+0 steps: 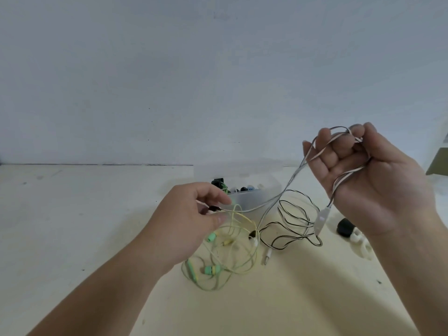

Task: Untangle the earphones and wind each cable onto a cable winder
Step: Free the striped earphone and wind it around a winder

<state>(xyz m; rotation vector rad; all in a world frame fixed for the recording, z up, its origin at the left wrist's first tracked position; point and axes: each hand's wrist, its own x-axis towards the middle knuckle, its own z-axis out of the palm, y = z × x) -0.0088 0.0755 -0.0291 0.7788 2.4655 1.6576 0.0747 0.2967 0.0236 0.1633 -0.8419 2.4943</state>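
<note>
My right hand (368, 170) is raised above the table, palm toward me, fingers curled round loops of a black-and-white earphone cable (288, 224). The cable's white inline remote (321, 219) hangs below that wrist, and its jack plug (266, 257) lies on the table. My left hand (194, 219) pinches a black earbud end of the same cable, which stretches taut between the two hands. Under the left hand lies a green-and-yellow earphone (228, 258) in a loose tangle, with mint earbuds (212, 269).
A translucent plastic box (254, 197) holding small dark and coloured items stands behind the cables on the cream table (72, 214). A black round object (345, 227) and a white cable winder (361, 246) lie to the right, partly behind my right forearm.
</note>
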